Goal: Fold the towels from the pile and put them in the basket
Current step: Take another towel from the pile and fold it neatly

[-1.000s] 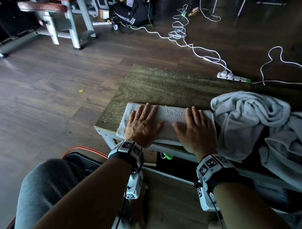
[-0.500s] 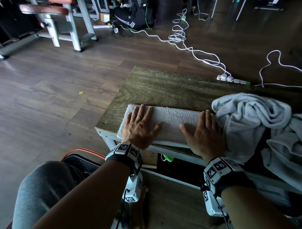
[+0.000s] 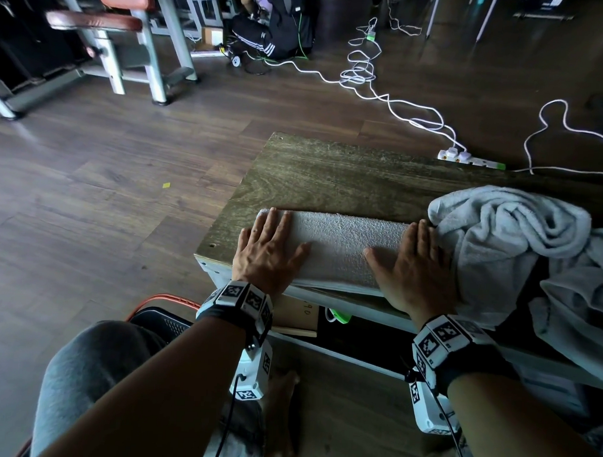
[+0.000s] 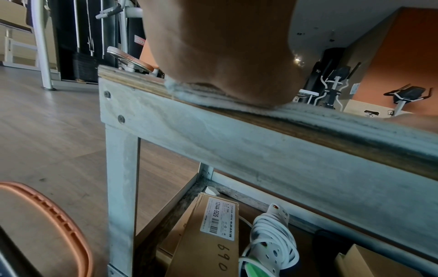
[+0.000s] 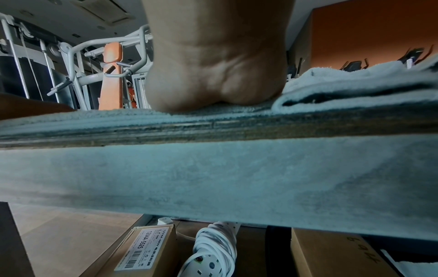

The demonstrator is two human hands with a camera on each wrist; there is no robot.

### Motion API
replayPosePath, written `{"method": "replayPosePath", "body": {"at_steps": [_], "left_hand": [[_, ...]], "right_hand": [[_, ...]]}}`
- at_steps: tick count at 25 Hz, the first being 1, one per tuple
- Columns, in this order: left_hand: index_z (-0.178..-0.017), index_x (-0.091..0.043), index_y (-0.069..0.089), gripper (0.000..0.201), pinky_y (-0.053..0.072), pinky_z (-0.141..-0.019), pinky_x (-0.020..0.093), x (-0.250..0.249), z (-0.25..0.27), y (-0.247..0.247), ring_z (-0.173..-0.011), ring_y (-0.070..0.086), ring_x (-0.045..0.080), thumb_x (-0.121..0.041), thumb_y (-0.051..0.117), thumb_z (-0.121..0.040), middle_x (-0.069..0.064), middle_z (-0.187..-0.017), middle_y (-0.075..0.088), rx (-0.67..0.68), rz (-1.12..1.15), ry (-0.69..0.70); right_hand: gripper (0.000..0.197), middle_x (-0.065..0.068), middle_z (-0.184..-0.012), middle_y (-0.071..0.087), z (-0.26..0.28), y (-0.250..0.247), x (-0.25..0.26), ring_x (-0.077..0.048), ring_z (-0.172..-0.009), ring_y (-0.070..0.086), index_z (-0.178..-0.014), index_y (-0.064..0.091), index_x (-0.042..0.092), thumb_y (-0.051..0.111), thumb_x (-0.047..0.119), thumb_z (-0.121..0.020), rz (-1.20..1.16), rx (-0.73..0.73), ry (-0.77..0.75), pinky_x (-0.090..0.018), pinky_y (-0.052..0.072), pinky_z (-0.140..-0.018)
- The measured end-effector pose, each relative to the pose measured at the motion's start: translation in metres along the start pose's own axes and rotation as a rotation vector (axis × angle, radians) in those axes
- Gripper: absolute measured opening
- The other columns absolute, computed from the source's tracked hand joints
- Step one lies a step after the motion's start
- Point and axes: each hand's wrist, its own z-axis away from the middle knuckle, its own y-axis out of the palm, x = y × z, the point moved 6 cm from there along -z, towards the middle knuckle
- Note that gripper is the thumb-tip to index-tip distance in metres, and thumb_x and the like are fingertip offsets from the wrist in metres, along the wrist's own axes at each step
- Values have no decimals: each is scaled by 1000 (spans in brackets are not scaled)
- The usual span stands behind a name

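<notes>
A pale folded towel lies as a long strip along the near edge of the low wooden table. My left hand presses flat on its left end with fingers straight. My right hand presses flat on its right end, fingers straight, right against the pile. The pile of crumpled grey towels covers the table's right side and hangs over the front. An orange-rimmed basket sits on the floor by my left knee. In the wrist views only each palm's heel shows on the towel.
White cables and a power strip lie on the floor behind the table. Gym machines stand at the far left. Under the table are cardboard boxes and a coiled extension lead.
Both hands slid apart along the folded towel: the left hand toward its left end, the right hand toward its right end beside the pile. The towel stayed in place.
</notes>
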Motion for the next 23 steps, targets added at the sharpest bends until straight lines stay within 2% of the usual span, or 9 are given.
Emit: {"method": "replayPosePath", "body": {"at_steps": [4, 6, 8, 10, 12, 15, 18, 20, 23], "left_hand": [[-155, -31, 2, 84, 2, -123, 43, 6, 2, -4, -151, -3, 18, -80, 9, -86, -3, -164, -4, -2, 20, -25], [-155, -30, 1, 84, 2, -122, 44, 5, 1, -3, -151, -2, 19, -79, 10, -87, -2, -164, -3, -9, 11, -31], [-155, -30, 0, 83, 3, -122, 44, 5, 0, -3, -151, -2, 19, -78, 10, -87, -1, -164, -4, -14, 3, -40], [-155, -29, -1, 84, 4, -122, 45, 5, -1, -2, -151, -2, 21, -78, 10, -87, 0, -164, -5, -7, -6, -54], [-155, -27, 0, 84, 5, -122, 47, 4, -2, 0, -151, -1, 24, -77, 11, -87, 2, -164, -3, 0, -14, -90], [-153, -21, 5, 88, 11, -118, 52, -2, 10, -5, -148, 6, 33, -76, 14, -85, 8, -163, 5, -8, -2, -197], [-143, -9, 22, 97, 28, -107, 50, -11, 39, -18, -132, 29, 36, -81, 25, -78, 16, -145, 29, -16, -55, -311], [-135, -8, 33, 94, 32, -99, 45, -16, 56, -27, -121, 36, 33, -80, 43, -74, 14, -129, 38, -63, -61, -328], [-135, -8, 35, 89, 31, -101, 45, -16, 69, -31, -125, 36, 34, -70, 57, -75, 16, -133, 43, -39, 80, -359]], "right_hand": [[106, -5, -166, -3, -4, 3, -2, -20, -153, -3, -157, 4, 14, 14, 87, -80, -11, 52, -16, -47, 1, -123], [89, -8, -164, 13, 1, -8, 2, -26, -150, 12, -152, 24, 17, 23, 78, -87, 12, -11, -66, -46, 8, -121], [54, -9, -136, 45, 20, -24, 14, -30, -125, 41, -122, 53, 19, 37, 61, -92, 61, -192, -228, -45, 33, -105], [32, -3, -103, 51, 45, -28, 25, -26, -97, 49, -97, 53, 20, 42, 51, -92, 67, -236, -385, -42, 41, -86], [29, -1, -95, 51, 57, -24, 28, -23, -89, 50, -94, 50, 21, 41, 49, -93, 52, -208, -390, -40, 43, -82], [32, -4, -103, 54, 41, -20, 31, -23, -96, 54, -99, 54, 19, 36, 44, -94, 33, -179, -350, -38, 45, -84], [39, -11, -135, 49, 27, -18, 38, -30, -124, 49, -124, 55, 12, 43, 35, -94, -26, -109, -376, -43, 41, -101], [36, -13, -132, 49, 34, -23, 45, -32, -121, 47, -121, 56, 12, 50, 25, -88, -28, -166, -413, -45, 43, -100], [41, -9, -126, 46, 55, -17, 51, -28, -119, 47, -124, 56, 16, 50, 15, -83, -168, -106, -488, -39, 46, -100]]}}
